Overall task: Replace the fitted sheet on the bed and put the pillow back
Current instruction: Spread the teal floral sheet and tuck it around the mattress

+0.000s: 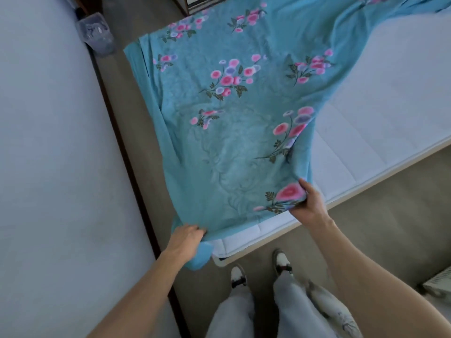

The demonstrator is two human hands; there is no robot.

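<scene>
A turquoise fitted sheet point(219, 118) with pink and purple flowers lies spread across the left part of a white mattress point(380, 98). It reaches from the far corner to the near end of the bed. My left hand point(186, 236) grips the sheet's near left corner, where the cloth bunches and hangs past the mattress corner. My right hand point(308, 202) holds the sheet's near edge further right, thumb on top of a pink flower. The right part of the mattress is bare. No pillow is in view.
A second bed or mattress point(48, 167) fills the left side, with a narrow strip of carpet point(127, 118) between it and this bed. A clear plastic box point(97, 32) stands at the far end of that strip. My feet point(261, 269) stand at the bed's foot.
</scene>
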